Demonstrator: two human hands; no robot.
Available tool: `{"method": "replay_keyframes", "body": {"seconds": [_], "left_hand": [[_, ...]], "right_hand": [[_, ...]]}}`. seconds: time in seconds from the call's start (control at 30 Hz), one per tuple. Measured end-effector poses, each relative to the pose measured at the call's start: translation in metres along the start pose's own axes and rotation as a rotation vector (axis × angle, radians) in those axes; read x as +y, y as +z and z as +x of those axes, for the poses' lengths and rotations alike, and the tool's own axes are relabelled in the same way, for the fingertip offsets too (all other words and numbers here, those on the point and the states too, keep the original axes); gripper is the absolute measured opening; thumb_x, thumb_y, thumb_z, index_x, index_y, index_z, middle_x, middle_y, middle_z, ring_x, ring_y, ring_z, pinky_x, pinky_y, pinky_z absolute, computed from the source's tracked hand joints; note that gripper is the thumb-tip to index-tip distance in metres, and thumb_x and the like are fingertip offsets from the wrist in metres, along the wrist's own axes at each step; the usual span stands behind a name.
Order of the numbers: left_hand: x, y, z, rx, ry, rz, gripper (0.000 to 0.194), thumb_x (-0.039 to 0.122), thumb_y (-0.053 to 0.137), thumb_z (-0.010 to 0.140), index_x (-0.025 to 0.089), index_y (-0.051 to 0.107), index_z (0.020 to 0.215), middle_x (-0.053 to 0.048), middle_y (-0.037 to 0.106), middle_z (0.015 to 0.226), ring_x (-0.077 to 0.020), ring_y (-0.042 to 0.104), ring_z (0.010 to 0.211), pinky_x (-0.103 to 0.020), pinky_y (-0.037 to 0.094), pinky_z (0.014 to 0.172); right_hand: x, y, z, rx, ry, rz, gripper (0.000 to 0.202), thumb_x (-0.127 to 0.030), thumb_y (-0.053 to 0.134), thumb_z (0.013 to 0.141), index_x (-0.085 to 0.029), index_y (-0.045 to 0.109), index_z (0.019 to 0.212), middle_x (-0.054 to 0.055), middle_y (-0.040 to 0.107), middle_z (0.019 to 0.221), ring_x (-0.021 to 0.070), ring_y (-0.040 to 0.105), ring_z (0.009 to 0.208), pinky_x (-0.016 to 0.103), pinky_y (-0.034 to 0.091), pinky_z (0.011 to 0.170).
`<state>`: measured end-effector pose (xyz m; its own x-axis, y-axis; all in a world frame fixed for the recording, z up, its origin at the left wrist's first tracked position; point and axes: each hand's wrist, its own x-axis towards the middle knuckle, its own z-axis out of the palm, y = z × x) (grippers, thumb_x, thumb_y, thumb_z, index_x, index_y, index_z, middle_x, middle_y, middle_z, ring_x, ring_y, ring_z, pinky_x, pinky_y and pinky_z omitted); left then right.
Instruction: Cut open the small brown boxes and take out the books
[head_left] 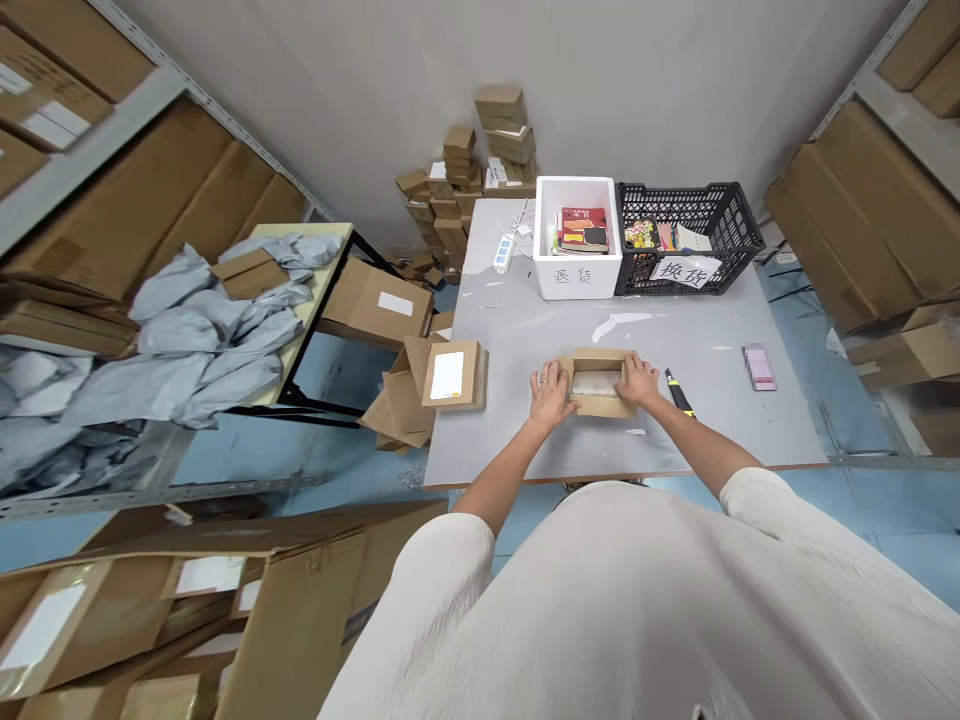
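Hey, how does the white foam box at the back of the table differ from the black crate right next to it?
The white foam box has solid walls; the black plastic crate has open lattice walls. The foam box is narrower and squarer, the crate wider. The foam box has characters written straight on its front; the crate carries a white paper sign with characters instead. Both stand side by side at the far edge of the grey table, open-topped and holding books or packets.

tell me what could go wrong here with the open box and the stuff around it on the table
The utility knife lies right beside the right hand; a sideways move could brush it, though whether its blade is out is unclear. The second small carton sits at the grey table edge and might get nudged off. The left hand and right hand press the open cardboard box walls, which could buckle.
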<state>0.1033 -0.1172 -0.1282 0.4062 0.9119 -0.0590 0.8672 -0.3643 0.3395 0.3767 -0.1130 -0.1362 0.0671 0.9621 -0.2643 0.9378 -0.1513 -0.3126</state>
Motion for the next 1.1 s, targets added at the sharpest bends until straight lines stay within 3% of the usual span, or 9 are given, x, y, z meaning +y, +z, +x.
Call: {"method": "replay_keyframes", "body": {"seconds": [0.17,0.27,0.4,0.53,0.67,0.83,0.97,1.1], "left_hand": [[-0.008,0.003,0.017,-0.136,0.049,-0.049,0.081,0.046,0.081,0.088,0.023,0.047,0.159,-0.023,0.044,0.168,-0.0437,0.042,0.156,-0.061,0.031,0.128],[-0.012,0.005,0.037,-0.193,0.084,-0.127,0.100,0.052,0.082,0.086,0.025,0.033,0.168,-0.021,0.037,0.174,-0.0439,0.048,0.152,-0.054,0.042,0.121],[-0.018,0.007,0.062,-0.287,0.105,-0.114,0.125,0.062,0.091,0.073,0.029,0.023,0.173,-0.019,0.013,0.185,-0.0485,0.043,0.157,-0.054,0.042,0.121],[-0.023,0.009,0.076,-0.368,0.096,-0.118,0.132,0.063,0.095,0.064,0.029,0.029,0.173,-0.018,0.021,0.184,-0.0496,0.042,0.159,-0.056,0.039,0.124],[-0.026,0.012,0.077,-0.358,0.112,-0.144,0.129,0.069,0.093,0.064,0.028,0.033,0.171,-0.018,0.026,0.183,-0.0478,0.043,0.158,-0.054,0.039,0.124],[-0.027,0.018,0.067,-0.339,0.121,-0.172,0.128,0.068,0.091,0.066,0.029,0.031,0.171,-0.017,0.026,0.183,-0.0475,0.041,0.160,-0.052,0.041,0.123],[-0.025,0.022,0.059,-0.292,0.078,-0.217,0.129,0.067,0.094,0.064,0.028,0.033,0.171,-0.017,0.031,0.181,-0.0486,0.043,0.158,-0.053,0.042,0.122],[-0.022,0.021,0.054,-0.291,0.062,-0.224,0.129,0.062,0.095,0.065,0.027,0.032,0.172,-0.018,0.030,0.181,-0.0494,0.045,0.156,-0.054,0.044,0.121]], "right_hand": [[0.000,0.004,0.002,0.010,-0.001,0.018,0.081,-0.036,0.066,0.086,-0.023,0.039,0.161,0.021,0.031,0.178,0.0469,0.042,0.148,0.068,0.035,0.119],[0.002,0.000,0.003,0.003,0.008,0.079,0.083,-0.036,0.065,0.084,-0.025,0.040,0.163,0.019,0.034,0.177,0.0469,0.045,0.147,0.068,0.037,0.118],[0.014,-0.013,0.001,-0.044,0.016,0.178,0.086,-0.036,0.058,0.087,-0.025,0.037,0.169,0.014,0.040,0.176,0.0443,0.048,0.149,0.065,0.041,0.120],[0.038,-0.024,-0.005,-0.041,-0.036,0.299,0.087,-0.033,0.053,0.089,-0.025,0.033,0.174,0.013,0.050,0.170,0.0381,0.051,0.151,0.062,0.044,0.123],[0.064,-0.022,-0.013,0.023,0.005,0.390,0.090,-0.034,0.052,0.089,-0.023,0.029,0.175,0.015,0.043,0.174,0.0325,0.052,0.152,0.055,0.049,0.121],[0.088,-0.016,-0.023,0.063,0.103,0.316,0.089,-0.039,0.057,0.090,-0.021,0.030,0.173,0.020,0.047,0.168,0.0364,0.057,0.143,0.059,0.047,0.119],[0.082,-0.028,-0.024,0.059,0.083,0.077,0.079,-0.038,0.061,0.092,-0.020,0.043,0.167,0.023,0.053,0.160,0.0440,0.051,0.142,0.063,0.043,0.117],[0.049,-0.051,-0.019,0.042,-0.139,-0.097,0.064,-0.021,0.058,0.092,-0.020,0.058,0.157,0.022,0.057,0.153,0.0425,0.050,0.136,0.059,0.038,0.116]]}}
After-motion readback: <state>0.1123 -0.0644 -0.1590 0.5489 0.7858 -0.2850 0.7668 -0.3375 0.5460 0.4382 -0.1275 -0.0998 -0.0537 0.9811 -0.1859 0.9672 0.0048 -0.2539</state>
